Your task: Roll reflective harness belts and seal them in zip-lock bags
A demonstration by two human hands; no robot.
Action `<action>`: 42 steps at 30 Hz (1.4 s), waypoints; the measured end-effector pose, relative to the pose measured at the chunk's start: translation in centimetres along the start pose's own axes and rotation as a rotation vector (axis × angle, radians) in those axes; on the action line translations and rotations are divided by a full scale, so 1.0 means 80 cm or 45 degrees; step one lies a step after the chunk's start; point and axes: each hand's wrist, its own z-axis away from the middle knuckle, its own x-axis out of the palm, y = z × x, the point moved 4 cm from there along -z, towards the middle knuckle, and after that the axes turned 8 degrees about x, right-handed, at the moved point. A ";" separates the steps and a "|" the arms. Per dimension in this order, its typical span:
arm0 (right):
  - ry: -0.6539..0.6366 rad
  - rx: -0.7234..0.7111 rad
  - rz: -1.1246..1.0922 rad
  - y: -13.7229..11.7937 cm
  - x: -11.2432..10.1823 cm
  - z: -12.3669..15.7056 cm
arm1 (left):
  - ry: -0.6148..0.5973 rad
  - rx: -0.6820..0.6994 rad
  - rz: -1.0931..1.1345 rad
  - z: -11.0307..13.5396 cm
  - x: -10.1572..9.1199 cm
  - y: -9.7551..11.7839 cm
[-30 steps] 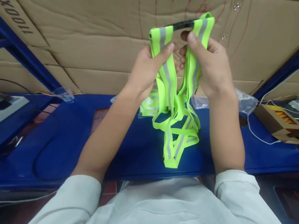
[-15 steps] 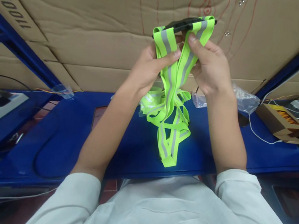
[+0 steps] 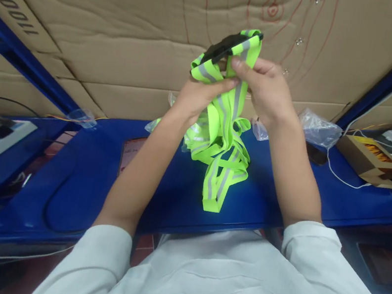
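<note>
A neon-yellow reflective strap harness (image 3: 224,146) with grey stripes hangs from both my hands, its lower loops bunched over the blue table. At its top sits a black piece (image 3: 223,48), possibly a buckle, tilted down to the left. My left hand (image 3: 199,95) is closed on the left strap, thumb across the front. Around the right strap my right hand (image 3: 263,80) is closed, thumb pressing near the black piece. Fingers behind the straps are partly hidden. More bright strap in clear plastic (image 3: 196,134) lies behind my left wrist.
The blue table (image 3: 266,199) runs under my arms, with a cardboard wall (image 3: 138,62) behind it. To the right are a plastic bag (image 3: 319,129), a dark phone-like object (image 3: 316,154) and an open cardboard box (image 3: 370,158). A flat framed item (image 3: 130,151) lies by my left forearm.
Both hands have shifted left, and the top of the harness has come lower. The black piece now tilts more steeply, and the hanging loops have swung slightly left.
</note>
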 end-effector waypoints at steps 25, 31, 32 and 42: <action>-0.101 0.082 -0.254 -0.028 -0.050 0.015 | -0.429 -0.269 0.292 0.033 0.028 0.016; -0.055 0.213 -0.105 -0.016 -0.053 0.012 | -0.337 -0.198 0.366 0.030 0.023 0.012; -0.026 0.140 0.037 -0.020 -0.052 0.013 | -0.327 -0.192 0.367 0.028 0.022 0.010; -0.361 -0.249 0.989 -0.036 -0.012 0.037 | -0.282 -0.175 0.305 0.019 0.004 -0.003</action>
